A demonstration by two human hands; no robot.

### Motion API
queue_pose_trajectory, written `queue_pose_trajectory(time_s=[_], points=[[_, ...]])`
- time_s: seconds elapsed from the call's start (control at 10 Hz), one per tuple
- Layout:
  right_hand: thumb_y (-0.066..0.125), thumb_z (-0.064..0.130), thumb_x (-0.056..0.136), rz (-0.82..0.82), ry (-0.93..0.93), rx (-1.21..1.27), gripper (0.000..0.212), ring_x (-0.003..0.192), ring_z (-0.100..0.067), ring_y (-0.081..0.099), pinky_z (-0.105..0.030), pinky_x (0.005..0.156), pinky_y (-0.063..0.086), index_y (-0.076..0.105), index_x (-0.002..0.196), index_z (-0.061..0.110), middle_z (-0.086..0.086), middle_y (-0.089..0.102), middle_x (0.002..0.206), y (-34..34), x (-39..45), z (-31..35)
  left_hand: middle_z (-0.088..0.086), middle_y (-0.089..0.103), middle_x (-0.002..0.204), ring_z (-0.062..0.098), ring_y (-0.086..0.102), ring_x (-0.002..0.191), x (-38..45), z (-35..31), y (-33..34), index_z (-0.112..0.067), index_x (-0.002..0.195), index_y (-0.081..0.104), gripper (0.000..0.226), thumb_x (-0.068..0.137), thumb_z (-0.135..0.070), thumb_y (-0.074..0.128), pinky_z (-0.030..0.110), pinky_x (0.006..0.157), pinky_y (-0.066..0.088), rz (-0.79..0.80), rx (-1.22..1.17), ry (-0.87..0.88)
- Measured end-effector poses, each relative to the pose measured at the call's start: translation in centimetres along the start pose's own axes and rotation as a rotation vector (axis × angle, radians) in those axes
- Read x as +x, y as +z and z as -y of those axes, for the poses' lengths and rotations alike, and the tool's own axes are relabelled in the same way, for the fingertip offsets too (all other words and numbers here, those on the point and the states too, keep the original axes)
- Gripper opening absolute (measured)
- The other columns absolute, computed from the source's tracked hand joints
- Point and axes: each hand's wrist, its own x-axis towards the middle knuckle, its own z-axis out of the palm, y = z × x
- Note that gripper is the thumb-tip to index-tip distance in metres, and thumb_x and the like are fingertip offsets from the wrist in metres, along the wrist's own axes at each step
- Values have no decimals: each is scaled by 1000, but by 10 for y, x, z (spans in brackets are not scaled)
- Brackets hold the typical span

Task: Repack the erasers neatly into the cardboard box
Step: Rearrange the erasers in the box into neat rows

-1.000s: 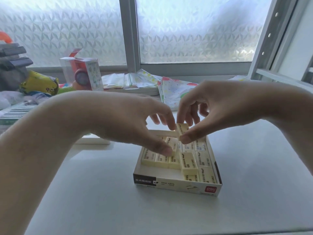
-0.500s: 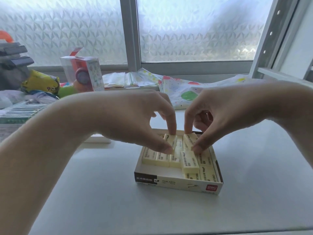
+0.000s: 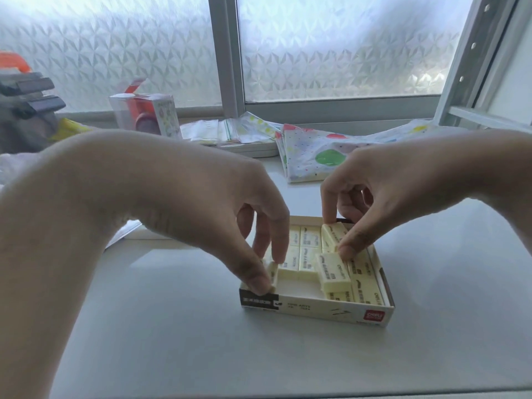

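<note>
A bare gap point(image 3: 299, 289) along the cardboard box's point(image 3: 316, 308) near wall stays free; my left hand point(image 3: 230, 214) covers its left corner

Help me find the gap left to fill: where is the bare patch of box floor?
In the head view, the bare floor lies along the cardboard box's near wall, left of centre, between the left hand's eraser and the raised eraser.
</note>
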Motion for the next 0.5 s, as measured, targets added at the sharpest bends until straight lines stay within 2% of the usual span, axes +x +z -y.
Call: queue_pose_trajectory(time_s=[0.1, 0.3, 0.4, 0.5], points=[[85, 63, 61, 2, 2, -9, 40, 64, 0, 61, -36, 68, 54, 75, 90, 37, 15, 71, 76, 0, 0, 0, -27, 62, 100, -3, 56, 90, 3, -3, 1, -55, 81, 72, 15, 69, -61, 78, 20, 77, 48, 2, -32, -32], [84, 65, 61, 17, -4, -6, 38, 66, -2, 63, -42, 70, 57, 73, 89, 42, 16, 74, 79, 0, 0, 0, -12, 73, 87, 10, 68, 83, 10, 8, 5, -45, 78, 73, 26, 63, -64, 83, 38, 80, 59, -51, -10, -39], [84, 65, 61, 22, -10, -5, 37, 67, -2, 63, -40, 70, 56, 74, 89, 42, 16, 74, 80, 0, 1, 0, -16, 71, 89, 4, 66, 80, 8, 1, 4, -46, 86, 73, 21, 69, -55, 84, 35, 77, 60, 44, -44, 22], [84, 64, 62, 22, -11, -6, 36, 67, -1, 64, -34, 67, 53, 74, 89, 41, 17, 74, 80, 0, 0, 0, -14, 70, 91, 7, 67, 81, 7, 1, 4, -47, 91, 72, 19, 75, -47, 82, 38, 77, 60, 75, -58, 55]])
